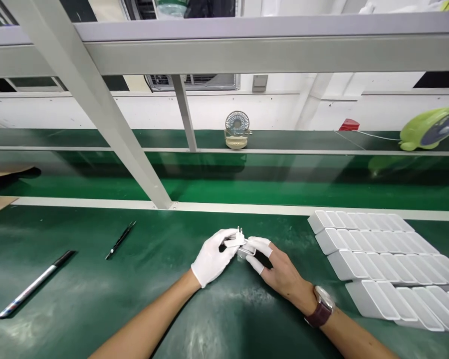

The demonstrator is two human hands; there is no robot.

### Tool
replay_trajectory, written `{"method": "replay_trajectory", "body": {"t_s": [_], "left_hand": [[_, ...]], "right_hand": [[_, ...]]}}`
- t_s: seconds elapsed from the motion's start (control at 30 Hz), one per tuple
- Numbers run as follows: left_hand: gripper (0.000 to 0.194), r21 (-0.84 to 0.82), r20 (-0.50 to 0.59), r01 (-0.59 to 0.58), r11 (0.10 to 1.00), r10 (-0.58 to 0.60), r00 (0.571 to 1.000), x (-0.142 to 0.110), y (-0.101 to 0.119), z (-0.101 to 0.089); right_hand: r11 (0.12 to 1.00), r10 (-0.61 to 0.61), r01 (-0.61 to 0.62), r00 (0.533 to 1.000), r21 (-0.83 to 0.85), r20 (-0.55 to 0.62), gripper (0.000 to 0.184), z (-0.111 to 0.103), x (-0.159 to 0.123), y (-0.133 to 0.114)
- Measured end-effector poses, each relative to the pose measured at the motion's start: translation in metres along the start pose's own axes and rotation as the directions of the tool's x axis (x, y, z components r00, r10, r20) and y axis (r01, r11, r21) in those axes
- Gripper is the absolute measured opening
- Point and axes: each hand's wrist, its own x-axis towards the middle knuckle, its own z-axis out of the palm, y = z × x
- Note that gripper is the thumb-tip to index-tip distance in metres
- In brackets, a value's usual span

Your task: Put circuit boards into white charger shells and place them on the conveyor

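In the middle of the green work surface, my left hand [214, 257], in a white glove, is closed on a small white power plug [240, 237]. Two metal pins on the plug point up and away from me. My right hand [282, 267] wears white finger covers and a wristwatch. Its thumb and fingers pinch a small clear plastic piece [247, 250] right against the plug. Whether the two parts are joined I cannot tell, since the fingers hide much of them.
Rows of white boxes [381, 252] line the right side. A black pen [120, 240] and a silver, dark-ended stick-like object [37, 284] lie at left. A slanted grey post [108, 122] meets the bench edge. A small fan [237, 130] and a green fan [432, 127] stand beyond.
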Motion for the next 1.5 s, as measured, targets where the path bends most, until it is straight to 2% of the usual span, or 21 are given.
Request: {"method": "replay_trajectory", "body": {"t_s": [0.17, 0.3, 0.37, 0.43, 0.53, 0.63, 0.7, 0.87, 1.03, 1.3, 1.4, 1.5], "left_hand": [[0.024, -0.007, 0.014, 0.019, 1.000, -0.019, 1.000, 0.002, 0.003, -0.001], [0.049, -0.114, 0.002, 0.091, 0.989, -0.092, 0.996, 0.000, 0.003, 0.003], [0.040, -0.163, -0.009, 0.102, 0.981, -0.105, 0.994, 0.000, 0.001, 0.005], [0.020, -0.193, -0.032, 0.081, 0.978, -0.089, 0.996, 0.000, -0.002, 0.006], [0.006, -0.241, -0.066, 0.030, 0.970, -0.047, 0.997, 0.000, -0.007, 0.007], [0.007, -0.241, -0.055, 0.019, 0.970, -0.033, 0.998, 0.000, -0.011, 0.008], [0.006, -0.224, -0.048, 0.024, 0.974, -0.035, 0.998, 0.000, -0.012, 0.008], [0.005, -0.223, -0.045, 0.073, 0.972, -0.085, 0.995, 0.001, -0.008, 0.007], [0.010, -0.261, 0.033, 0.160, 0.952, -0.157, 0.987, 0.000, -0.009, 0.008], [0.014, -0.251, 0.052, 0.175, 0.952, -0.167, 0.985, 0.001, -0.010, 0.009], [0.014, -0.240, 0.052, 0.165, 0.957, -0.157, 0.986, 0.001, -0.005, 0.007], [0.015, -0.237, 0.048, 0.153, 0.959, -0.146, 0.988, 0.001, -0.003, 0.006]], "right_hand": [[0.999, 0.041, -0.039, 0.998, -0.027, 0.051, 0.042, 0.000, 0.003, -0.002], [0.996, 0.047, -0.039, 0.994, -0.078, 0.095, 0.040, 0.002, 0.007, -0.001], [0.996, 0.035, -0.028, 0.996, -0.083, 0.085, 0.037, 0.002, 0.007, 0.000], [0.996, 0.027, -0.020, 0.997, -0.083, 0.072, 0.037, 0.001, 0.005, 0.001], [0.996, 0.080, -0.078, 0.995, -0.036, 0.055, 0.041, -0.002, 0.002, 0.002], [0.986, 0.162, -0.165, 0.983, 0.023, 0.090, 0.029, -0.005, 0.001, 0.003], [0.984, 0.171, -0.175, 0.978, 0.022, 0.117, 0.026, -0.007, 0.001, 0.005], [0.995, 0.095, -0.093, 0.989, -0.027, 0.112, 0.036, -0.011, 0.001, 0.011], [0.998, 0.054, -0.051, 0.995, -0.034, 0.080, 0.030, -0.012, 0.003, 0.010], [0.977, 0.130, -0.141, 0.989, 0.159, 0.076, 0.017, -0.008, 0.006, 0.006], [0.962, 0.160, -0.172, 0.984, 0.212, 0.075, 0.024, -0.006, 0.004, 0.006], [0.965, 0.164, -0.179, 0.982, 0.190, 0.089, 0.037, -0.007, 0.003, 0.006]]}}
